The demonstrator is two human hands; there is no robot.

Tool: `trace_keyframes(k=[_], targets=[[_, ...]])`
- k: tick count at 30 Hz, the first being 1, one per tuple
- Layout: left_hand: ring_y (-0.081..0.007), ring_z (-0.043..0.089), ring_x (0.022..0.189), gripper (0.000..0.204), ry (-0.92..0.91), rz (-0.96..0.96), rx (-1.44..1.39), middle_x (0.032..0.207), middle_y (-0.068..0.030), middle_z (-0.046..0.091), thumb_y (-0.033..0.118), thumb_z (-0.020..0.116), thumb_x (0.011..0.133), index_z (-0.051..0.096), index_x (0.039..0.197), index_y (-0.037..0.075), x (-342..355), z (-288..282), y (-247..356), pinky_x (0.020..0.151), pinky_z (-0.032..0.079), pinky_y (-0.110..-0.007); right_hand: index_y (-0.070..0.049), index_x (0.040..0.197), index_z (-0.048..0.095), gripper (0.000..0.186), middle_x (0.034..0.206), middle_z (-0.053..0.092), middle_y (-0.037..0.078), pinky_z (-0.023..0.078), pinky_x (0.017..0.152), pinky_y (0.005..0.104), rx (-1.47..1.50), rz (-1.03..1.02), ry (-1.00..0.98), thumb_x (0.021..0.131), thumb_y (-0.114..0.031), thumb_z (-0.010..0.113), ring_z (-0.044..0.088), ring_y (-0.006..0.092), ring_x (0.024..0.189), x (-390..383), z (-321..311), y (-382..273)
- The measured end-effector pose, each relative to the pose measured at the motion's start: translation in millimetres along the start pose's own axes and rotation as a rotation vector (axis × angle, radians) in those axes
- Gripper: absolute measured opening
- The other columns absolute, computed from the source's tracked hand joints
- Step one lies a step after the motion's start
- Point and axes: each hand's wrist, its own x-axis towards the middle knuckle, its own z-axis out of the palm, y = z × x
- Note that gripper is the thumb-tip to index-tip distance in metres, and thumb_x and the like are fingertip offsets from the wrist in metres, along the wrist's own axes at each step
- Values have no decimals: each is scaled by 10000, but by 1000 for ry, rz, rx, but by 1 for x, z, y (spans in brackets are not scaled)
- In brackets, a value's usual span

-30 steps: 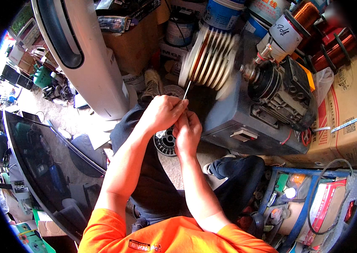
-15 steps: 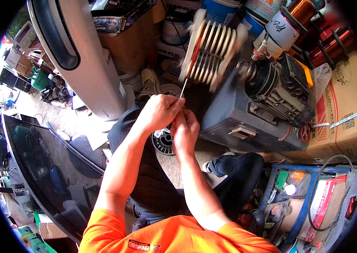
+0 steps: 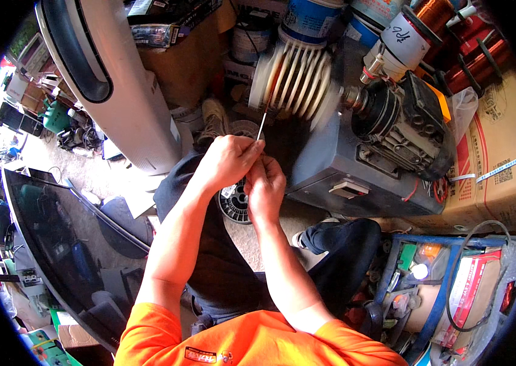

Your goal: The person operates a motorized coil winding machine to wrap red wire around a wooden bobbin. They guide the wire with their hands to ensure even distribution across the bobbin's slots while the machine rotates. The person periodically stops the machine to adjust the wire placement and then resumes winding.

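Note:
A thin white tube [image 3: 262, 126] rises from my hands toward a pale ribbed winding former [image 3: 297, 79], blurred at its ends. Copper-coloured wire [image 3: 278, 74] lies in one groove near the former's left end. My left hand [image 3: 227, 160] is closed, its thumb and forefinger pinching the tube's lower end. Just below and right of it, my right hand [image 3: 266, 183] is closed too; its fingers hide whatever they hold. The former sits on the shaft of a dark motor [image 3: 401, 125] mounted on a grey metal box [image 3: 325, 165]. Beneath my hands, a black spool [image 3: 235, 206] stands on the floor.
Copper wire reels [image 3: 474, 70] and paint buckets [image 3: 309, 21] crowd the back. A tall white appliance [image 3: 111, 79] stands left, above a dark curved panel [image 3: 69, 244]. At right are a cardboard box [image 3: 495, 177] and a blue-framed tray [image 3: 392, 262] of parts.
The former has turned, its bars now at a different angle and its ends smeared by motion. Both hands keep their grip and have barely shifted.

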Motion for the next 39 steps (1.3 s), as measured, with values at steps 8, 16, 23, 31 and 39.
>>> trace_keyframes(k=[8, 16, 23, 31, 39], targets=[[-340, 623, 599, 362, 38, 27, -13, 633, -225, 571, 308, 550, 891, 629, 755, -18, 0, 2, 3, 551, 467, -387, 48, 958, 570, 166, 820, 585, 33, 434, 632, 232, -77, -53, 27, 927, -102, 507, 509, 76, 707, 2, 0, 1], [-192, 509, 496, 335, 23, -36, 1, 582, -205, 527, 282, 565, 891, 637, 792, -29, -4, -2, 8, 529, 447, -358, 16, 880, 557, 116, 780, 591, 26, 454, 626, 239, -92, -76, 9, 916, -85, 513, 528, 73, 698, -4, 4, -1], [-176, 434, 459, 362, 56, 34, -4, 541, -186, 490, 269, 577, 889, 584, 712, -47, 0, 5, 1, 480, 411, -350, 15, 882, 559, 111, 777, 574, 12, 446, 587, 218, -7, -100, 5, 929, -70, 505, 509, 55, 673, 1, 2, 7], [-179, 500, 480, 360, 65, 45, -51, 563, -189, 520, 290, 570, 893, 618, 756, -40, 0, 4, -3, 500, 431, -352, 21, 886, 567, 118, 786, 580, 14, 444, 628, 224, -38, -103, 1, 926, -69, 502, 510, 62, 705, 2, 3, 6], [-244, 526, 478, 335, 37, -5, 14, 565, -200, 522, 268, 568, 887, 616, 739, -30, -3, -1, 8, 507, 433, -363, 23, 912, 566, 111, 823, 586, 23, 437, 655, 228, -51, -39, 20, 919, -65, 498, 514, 68, 738, -3, 1, 4]])
